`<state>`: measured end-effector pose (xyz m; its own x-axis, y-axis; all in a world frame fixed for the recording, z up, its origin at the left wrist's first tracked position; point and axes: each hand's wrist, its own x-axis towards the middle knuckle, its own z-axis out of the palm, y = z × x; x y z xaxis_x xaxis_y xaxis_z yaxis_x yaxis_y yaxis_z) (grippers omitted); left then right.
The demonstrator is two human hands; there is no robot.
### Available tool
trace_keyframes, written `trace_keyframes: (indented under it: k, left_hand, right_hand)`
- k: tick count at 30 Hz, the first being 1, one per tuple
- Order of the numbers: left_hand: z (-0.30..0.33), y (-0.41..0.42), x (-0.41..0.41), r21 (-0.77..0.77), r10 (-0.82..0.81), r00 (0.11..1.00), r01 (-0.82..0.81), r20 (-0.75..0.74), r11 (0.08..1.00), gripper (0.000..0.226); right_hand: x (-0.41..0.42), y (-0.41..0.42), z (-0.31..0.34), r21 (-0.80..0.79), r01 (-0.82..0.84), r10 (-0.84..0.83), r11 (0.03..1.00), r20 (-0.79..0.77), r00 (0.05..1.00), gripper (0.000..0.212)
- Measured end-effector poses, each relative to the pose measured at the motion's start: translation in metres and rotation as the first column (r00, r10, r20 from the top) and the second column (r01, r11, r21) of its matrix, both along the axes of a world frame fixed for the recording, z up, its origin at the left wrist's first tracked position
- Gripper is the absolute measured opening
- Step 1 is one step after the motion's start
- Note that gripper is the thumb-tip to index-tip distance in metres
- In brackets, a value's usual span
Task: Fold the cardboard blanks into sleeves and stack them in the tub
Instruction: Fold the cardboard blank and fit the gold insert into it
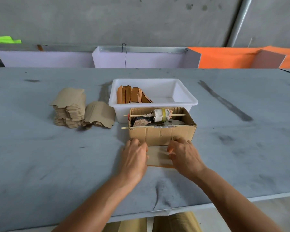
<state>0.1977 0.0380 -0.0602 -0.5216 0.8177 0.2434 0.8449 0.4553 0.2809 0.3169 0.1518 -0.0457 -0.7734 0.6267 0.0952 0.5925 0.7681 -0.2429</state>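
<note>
A flat cardboard blank (157,156) lies on the grey table just in front of a brown cardboard box (161,135). My left hand (135,156) rests on the blank's left end with its fingers curled down. At the blank's right end, my right hand (184,154) has bent fingers on the cardboard. Behind the box stands a white tub (182,96) with several folded brown sleeves (132,96) leaning in its left part. Two stacks of unfolded blanks (70,111) sit to the left of the tub.
The box holds a wrapped roller on a wooden stick (161,114) and some rags. Purple and orange boards (141,59) stand along the table's far edge. The table's near edge (157,213) runs just below my forearms.
</note>
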Motion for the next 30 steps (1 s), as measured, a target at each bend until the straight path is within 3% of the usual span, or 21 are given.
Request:
trace_keyframes:
  k: [3,7,18,23,27,30]
  left_hand:
    - [0.001,-0.002,0.002,0.051,-0.006,0.99,-0.001,0.139,0.999,0.034]
    - [0.01,-0.001,-0.001,-0.028,0.005,0.979,0.001,0.202,1.0,0.044]
    - [0.021,0.003,-0.002,-0.112,-0.004,0.976,0.029,0.22,0.993,0.033]
    - [0.019,0.001,-0.005,-0.061,-0.04,0.967,0.058,0.252,0.996,0.05]
    - [0.018,0.001,-0.006,0.013,-0.041,0.968,0.039,0.249,0.999,0.022]
    - [0.019,0.002,-0.01,0.09,-0.016,0.973,-0.005,0.229,0.996,0.007]
  right_hand:
    - [0.003,0.003,0.003,-0.094,0.01,-0.009,0.996,0.006,1.0,0.032]
    - [0.004,0.008,0.011,-0.239,-0.017,0.028,0.971,0.045,0.999,0.034]
    - [0.003,0.016,0.014,-0.252,-0.128,0.142,0.959,0.038,0.989,0.021]
    - [0.008,0.015,0.014,-0.302,-0.196,0.172,0.933,-0.105,0.979,0.028]
    - [0.011,0.014,0.013,-0.297,-0.222,0.162,0.929,-0.213,0.964,0.039]
    - [0.008,0.016,0.012,-0.287,-0.189,0.122,0.939,-0.235,0.964,0.03]
